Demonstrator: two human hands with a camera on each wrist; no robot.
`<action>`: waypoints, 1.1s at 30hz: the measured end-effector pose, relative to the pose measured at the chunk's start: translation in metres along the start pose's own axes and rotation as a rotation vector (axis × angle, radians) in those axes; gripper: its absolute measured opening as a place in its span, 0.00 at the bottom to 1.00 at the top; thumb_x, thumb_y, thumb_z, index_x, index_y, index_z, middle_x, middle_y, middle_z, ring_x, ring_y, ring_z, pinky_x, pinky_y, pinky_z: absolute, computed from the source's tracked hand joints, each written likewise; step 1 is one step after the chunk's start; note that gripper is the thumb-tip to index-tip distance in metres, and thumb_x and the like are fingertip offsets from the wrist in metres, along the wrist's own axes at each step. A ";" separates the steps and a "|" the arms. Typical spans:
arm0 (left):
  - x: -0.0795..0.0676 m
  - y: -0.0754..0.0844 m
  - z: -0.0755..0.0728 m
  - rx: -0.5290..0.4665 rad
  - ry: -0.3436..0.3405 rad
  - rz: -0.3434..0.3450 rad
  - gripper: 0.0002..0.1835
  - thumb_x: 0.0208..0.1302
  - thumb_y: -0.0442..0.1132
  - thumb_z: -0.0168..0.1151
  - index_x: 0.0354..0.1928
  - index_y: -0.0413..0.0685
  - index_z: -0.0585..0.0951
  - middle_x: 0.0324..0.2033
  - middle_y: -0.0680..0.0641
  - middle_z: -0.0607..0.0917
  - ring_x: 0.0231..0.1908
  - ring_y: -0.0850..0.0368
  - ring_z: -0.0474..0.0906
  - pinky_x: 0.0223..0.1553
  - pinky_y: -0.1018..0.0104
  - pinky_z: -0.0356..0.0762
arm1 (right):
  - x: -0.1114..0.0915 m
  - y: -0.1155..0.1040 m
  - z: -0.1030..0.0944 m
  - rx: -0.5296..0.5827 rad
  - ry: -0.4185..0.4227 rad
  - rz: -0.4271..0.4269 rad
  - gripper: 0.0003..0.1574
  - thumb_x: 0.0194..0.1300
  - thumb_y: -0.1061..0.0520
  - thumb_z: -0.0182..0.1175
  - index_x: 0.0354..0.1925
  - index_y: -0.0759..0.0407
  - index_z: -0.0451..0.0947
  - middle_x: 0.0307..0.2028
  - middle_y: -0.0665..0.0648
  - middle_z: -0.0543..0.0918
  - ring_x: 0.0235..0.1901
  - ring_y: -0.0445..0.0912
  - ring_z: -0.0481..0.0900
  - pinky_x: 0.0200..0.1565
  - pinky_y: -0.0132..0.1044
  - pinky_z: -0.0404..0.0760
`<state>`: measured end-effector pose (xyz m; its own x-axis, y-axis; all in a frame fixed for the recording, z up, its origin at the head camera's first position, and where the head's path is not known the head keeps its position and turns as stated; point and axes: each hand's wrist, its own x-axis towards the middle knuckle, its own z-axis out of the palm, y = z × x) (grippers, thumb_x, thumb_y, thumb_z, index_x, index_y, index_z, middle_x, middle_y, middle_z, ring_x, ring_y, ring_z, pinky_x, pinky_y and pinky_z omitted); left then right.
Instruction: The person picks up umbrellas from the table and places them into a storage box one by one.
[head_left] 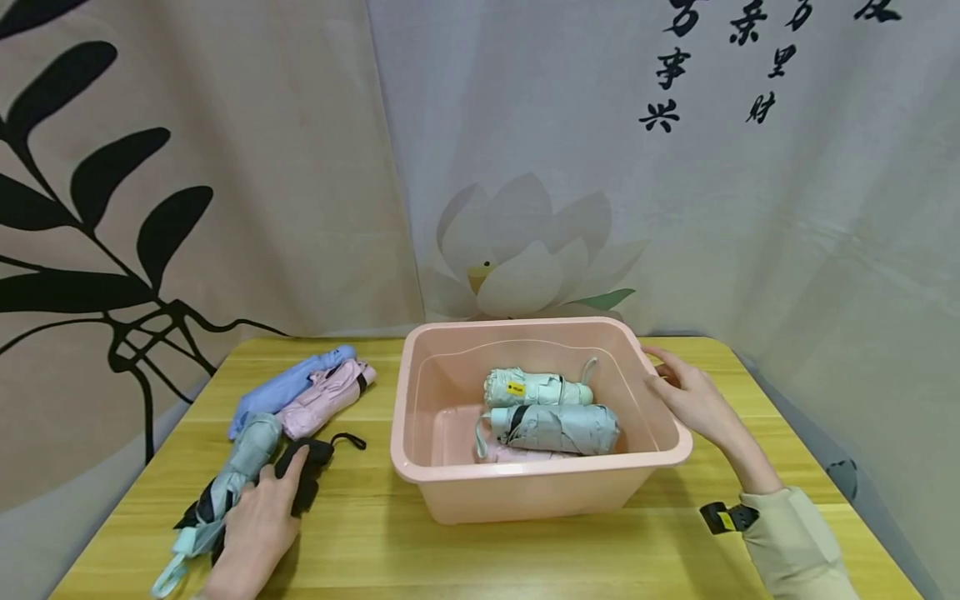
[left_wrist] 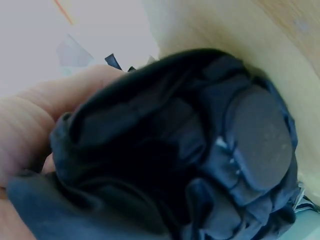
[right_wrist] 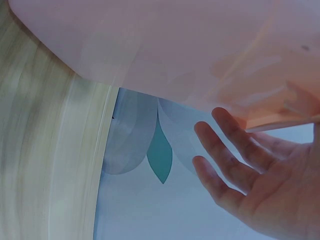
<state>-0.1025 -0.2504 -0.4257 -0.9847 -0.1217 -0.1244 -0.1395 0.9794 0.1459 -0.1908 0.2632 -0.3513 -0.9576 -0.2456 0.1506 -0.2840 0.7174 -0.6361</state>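
Observation:
My left hand [head_left: 258, 521] grips a black folded umbrella [head_left: 309, 475] at the left of the table. Loose dark cloth and the round end of this umbrella [left_wrist: 262, 137] fill the left wrist view. Beside it lies a grey-green folded umbrella [head_left: 251, 454]; blue [head_left: 288, 385] and pink [head_left: 326, 400] ones lie behind. My right hand [head_left: 693, 396] touches the right rim of a pink plastic bin [head_left: 532, 500]. In the right wrist view its fingers [right_wrist: 220, 135] extend loosely outside the bin wall. Inside the bin are a mint umbrella [head_left: 540, 388] and a grey-blue one [head_left: 562, 429], with something pink partly hidden beneath.
The bin stands on a yellow wooden table [head_left: 352, 542], right of the loose umbrellas. A printed curtain [head_left: 300, 167] hangs just behind the table's back edge. A black strap device [head_left: 729, 518] sits at my right wrist.

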 end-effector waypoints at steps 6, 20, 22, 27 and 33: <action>0.000 0.003 0.001 0.009 0.063 0.042 0.43 0.45 0.29 0.66 0.66 0.50 0.60 0.45 0.28 0.73 0.33 0.34 0.72 0.20 0.42 0.70 | 0.000 0.000 0.000 0.005 -0.002 -0.002 0.31 0.70 0.46 0.43 0.68 0.53 0.55 0.45 0.63 0.81 0.38 0.48 0.79 0.38 0.38 0.75; -0.002 0.011 0.003 0.070 0.408 0.212 0.46 0.40 0.28 0.71 0.65 0.55 0.63 0.52 0.30 0.73 0.46 0.30 0.71 0.27 0.31 0.68 | 0.001 -0.001 0.000 0.002 0.001 -0.003 0.31 0.70 0.47 0.43 0.68 0.54 0.55 0.45 0.64 0.80 0.39 0.49 0.80 0.38 0.39 0.75; -0.002 0.012 0.003 0.077 0.496 0.245 0.48 0.38 0.28 0.72 0.65 0.57 0.63 0.53 0.31 0.73 0.47 0.31 0.71 0.30 0.31 0.68 | 0.001 -0.001 0.000 -0.003 0.002 -0.002 0.31 0.70 0.47 0.43 0.68 0.54 0.55 0.45 0.64 0.80 0.39 0.49 0.80 0.38 0.39 0.75; 0.001 0.014 0.000 0.097 0.687 0.322 0.50 0.33 0.27 0.74 0.64 0.59 0.65 0.53 0.34 0.74 0.49 0.34 0.71 0.34 0.33 0.69 | 0.001 -0.001 -0.001 -0.003 0.000 0.000 0.32 0.70 0.46 0.43 0.68 0.54 0.55 0.45 0.64 0.80 0.39 0.49 0.80 0.38 0.39 0.75; 0.005 0.017 -0.011 0.093 0.809 0.391 0.51 0.30 0.25 0.73 0.63 0.58 0.67 0.54 0.35 0.75 0.49 0.35 0.72 0.37 0.37 0.70 | 0.000 -0.001 -0.001 0.001 -0.001 -0.004 0.32 0.70 0.46 0.43 0.68 0.54 0.55 0.45 0.64 0.80 0.38 0.48 0.80 0.37 0.38 0.75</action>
<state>-0.1108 -0.2365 -0.4130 -0.7371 0.1810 0.6511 0.1947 0.9795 -0.0519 -0.1904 0.2627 -0.3498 -0.9566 -0.2486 0.1523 -0.2874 0.7162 -0.6359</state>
